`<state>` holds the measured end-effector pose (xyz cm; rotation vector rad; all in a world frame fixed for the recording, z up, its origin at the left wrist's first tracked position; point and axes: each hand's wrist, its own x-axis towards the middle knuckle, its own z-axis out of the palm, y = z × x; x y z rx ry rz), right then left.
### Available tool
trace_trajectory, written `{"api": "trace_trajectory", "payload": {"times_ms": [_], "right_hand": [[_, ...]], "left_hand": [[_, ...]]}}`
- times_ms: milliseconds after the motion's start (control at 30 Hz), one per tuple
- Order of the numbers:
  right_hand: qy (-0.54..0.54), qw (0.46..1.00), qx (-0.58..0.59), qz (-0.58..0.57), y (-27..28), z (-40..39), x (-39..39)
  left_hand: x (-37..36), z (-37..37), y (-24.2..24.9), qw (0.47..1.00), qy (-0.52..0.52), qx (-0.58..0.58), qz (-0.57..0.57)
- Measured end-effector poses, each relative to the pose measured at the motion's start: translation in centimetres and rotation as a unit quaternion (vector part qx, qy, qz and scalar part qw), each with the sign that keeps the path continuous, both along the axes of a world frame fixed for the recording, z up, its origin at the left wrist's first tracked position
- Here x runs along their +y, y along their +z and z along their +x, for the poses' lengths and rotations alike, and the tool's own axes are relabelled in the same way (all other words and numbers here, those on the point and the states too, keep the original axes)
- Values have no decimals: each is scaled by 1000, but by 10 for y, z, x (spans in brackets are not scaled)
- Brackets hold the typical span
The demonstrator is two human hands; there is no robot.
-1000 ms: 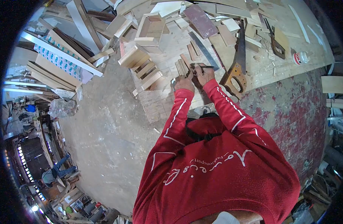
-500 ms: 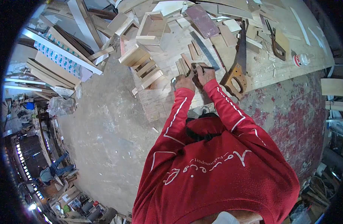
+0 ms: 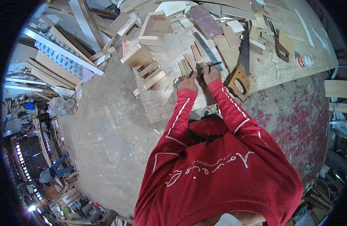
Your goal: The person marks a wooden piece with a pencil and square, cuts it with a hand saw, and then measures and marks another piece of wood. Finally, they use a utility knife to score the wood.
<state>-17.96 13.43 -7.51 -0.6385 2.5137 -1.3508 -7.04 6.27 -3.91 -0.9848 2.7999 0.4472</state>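
Note:
My left hand point(image 3: 187, 83) lies on the worktable at the lower end of several thin wood strips point(image 3: 184, 67), its fingers closed around something too small to make out. Just to its right, my right hand point(image 3: 211, 74) is closed on a thin dark tool point(image 3: 216, 64), which points up and to the right over the lower end of a grey metal strip point(image 3: 205, 47). Two short wood pieces point(image 3: 197, 51) lie above my hands. Right of my right hand rests a handsaw point(image 3: 241, 75) with a wooden handle.
Wooden box frames point(image 3: 154, 28) and a slatted piece point(image 3: 149, 71) stand left on the worktable point(image 3: 264, 71). A second saw point(image 3: 281, 49) and a white jar point(image 3: 304, 60) are at the right. Boards lean at upper left; another person point(image 3: 52, 174) is far off at lower left.
My right hand has shifted slightly right, away from my left hand, and the dark tool in it has tilted. My left hand has barely moved.

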Motion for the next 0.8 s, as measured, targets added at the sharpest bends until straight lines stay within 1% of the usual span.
{"api": "trace_trajectory", "payload": {"times_ms": [33, 67, 100, 133, 167, 200, 233, 300, 333, 400, 467, 500, 533, 567, 633, 700, 733, 767, 800], "right_hand": [[-39, 997, 31, 60, 0, -5, 1], [-35, 995, 20, 90, 0, -12, 1], [-35, 995, 21, 89, 4, -19, 0], [38, 983, 20, 179, 8, -26, -1], [111, 957, 19, 267, 12, -32, -2], [154, 950, 31, 270, 17, -35, -2], [156, 950, 32, 267, 22, -36, -5], [223, 906, 0, 361, 28, -37, -10], [224, 903, 20, 367, 22, -37, -12], [225, 911, 30, 344, 19, -36, -12], [226, 919, 40, 320, 20, -33, -10], [208, 935, 42, 285, 20, -30, -7], [191, 948, 45, 249, 24, -27, -4], [192, 949, 48, 246, 29, -23, -3], [90, 972, 30, 216, 45, -16, -3], [45, 987, 41, 151, 27, -16, -1], [42, 991, 58, 116, 28, -13, 1], [39, 993, 76, 81, 29, -7, 2], [44, 998, 40, 35, 34, -1, 2]], "left_hand": [[2, 0, 2, 1000, 13, 4, -4], [2, -2, 5, 1000, 27, 9, -8], [2, -3, 5, 1000, 27, 10, -9], [3, -4, 5, 999, 52, 16, 7], [4, -5, 5, 997, 77, 22, 23], [5, -6, 8, 996, 78, 22, 22], [6, -8, 11, 995, 91, 19, 32], [8, -11, 18, 993, 106, 17, 42], [9, -10, 21, 993, 106, 32, 53], [10, -8, 21, 991, 107, 48, 60], [8, -2, 4, 989, 88, 108, 54], [7, 1, -3, 989, 90, 110, 52], [6, 3, -6, 988, 59, 142, 15], [5, 6, -9, 984, 27, 174, -24], [6, 8, -3, 978, 33, 202, -45], [-1, 16, 2, 972, -12, 235, 3], [-5, 22, 2, 952, -18, 298, 67], [-8, 28, 3, 951, -19, 302, 65], [-8, 33, -1, 935, 10, 324, 143]]}}
